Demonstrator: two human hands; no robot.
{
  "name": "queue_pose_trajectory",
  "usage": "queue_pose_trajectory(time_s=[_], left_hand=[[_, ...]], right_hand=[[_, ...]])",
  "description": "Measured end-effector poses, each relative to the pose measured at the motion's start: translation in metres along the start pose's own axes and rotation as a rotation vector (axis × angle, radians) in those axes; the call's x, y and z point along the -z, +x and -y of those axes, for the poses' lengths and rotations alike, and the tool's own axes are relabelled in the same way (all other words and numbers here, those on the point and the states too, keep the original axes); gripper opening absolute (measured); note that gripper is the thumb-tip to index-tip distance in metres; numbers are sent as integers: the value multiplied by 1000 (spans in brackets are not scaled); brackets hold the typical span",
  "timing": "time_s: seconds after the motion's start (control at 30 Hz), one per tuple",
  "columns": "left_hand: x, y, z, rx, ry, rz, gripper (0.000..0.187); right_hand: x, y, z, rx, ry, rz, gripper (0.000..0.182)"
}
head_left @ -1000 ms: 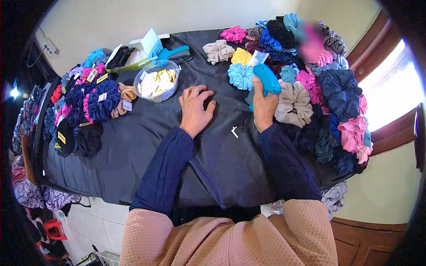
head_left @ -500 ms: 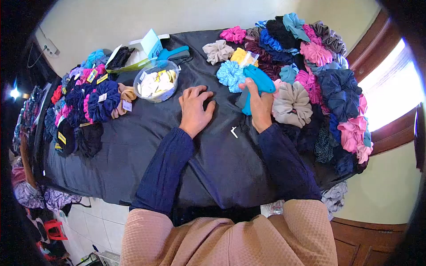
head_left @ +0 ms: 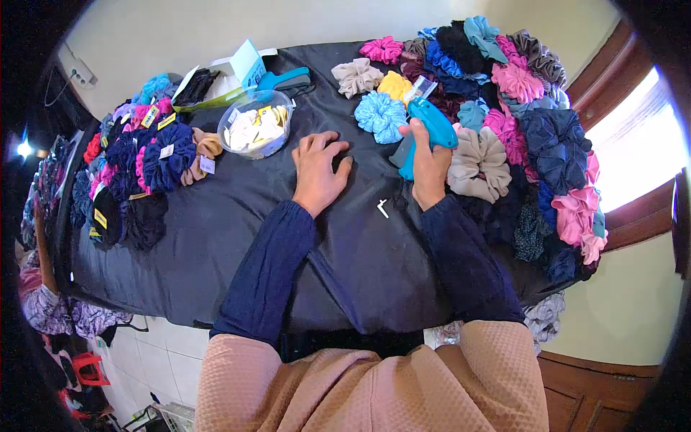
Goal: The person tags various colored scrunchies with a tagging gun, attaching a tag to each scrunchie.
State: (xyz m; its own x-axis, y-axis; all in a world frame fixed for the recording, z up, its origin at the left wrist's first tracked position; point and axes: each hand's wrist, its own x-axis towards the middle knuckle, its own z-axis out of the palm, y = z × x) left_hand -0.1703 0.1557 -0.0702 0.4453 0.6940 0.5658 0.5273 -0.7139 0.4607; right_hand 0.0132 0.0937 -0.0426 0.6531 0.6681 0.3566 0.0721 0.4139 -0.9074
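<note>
My right hand (head_left: 430, 173) is wrapped round a teal tagging gun (head_left: 432, 121), just left of a beige scrunchie (head_left: 478, 164). On the black cloth (head_left: 209, 252) lies my left hand (head_left: 320, 174), palm down with its fingers apart and nothing in it. A clear plastic tub (head_left: 260, 151) of white and yellow tags stands to its upper left. Between my wrists is a small white bent piece (head_left: 383, 209). Beyond the gun sit a light blue scrunchie (head_left: 379, 117) and a yellow scrunchie (head_left: 394, 85).
Scrunchies (head_left: 522, 83) of many colours are heaped at the right. Tagged scrunchies (head_left: 169, 155) form another heap at the left. At the back are an opened box (head_left: 248, 63) and a second teal tool (head_left: 286, 77). Another person's arm (head_left: 43, 252) shows at the far left.
My right hand has shifted slightly right with the tagging gun. The left hand keeps nearly the same pose, and the whole view has moved a little.
</note>
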Motion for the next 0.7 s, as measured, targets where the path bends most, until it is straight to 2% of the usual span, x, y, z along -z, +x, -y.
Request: queue_pose_trajectory(time_s=[0.4, 0.7], left_hand=[[1, 0, -1, 3, -1, -4, 26], [3, 0, -2, 30, 35, 44, 27]], right_hand=[[-2, 2, 1, 60, 99, -14, 22], [2, 1, -2, -28, 41, -27, 20]])
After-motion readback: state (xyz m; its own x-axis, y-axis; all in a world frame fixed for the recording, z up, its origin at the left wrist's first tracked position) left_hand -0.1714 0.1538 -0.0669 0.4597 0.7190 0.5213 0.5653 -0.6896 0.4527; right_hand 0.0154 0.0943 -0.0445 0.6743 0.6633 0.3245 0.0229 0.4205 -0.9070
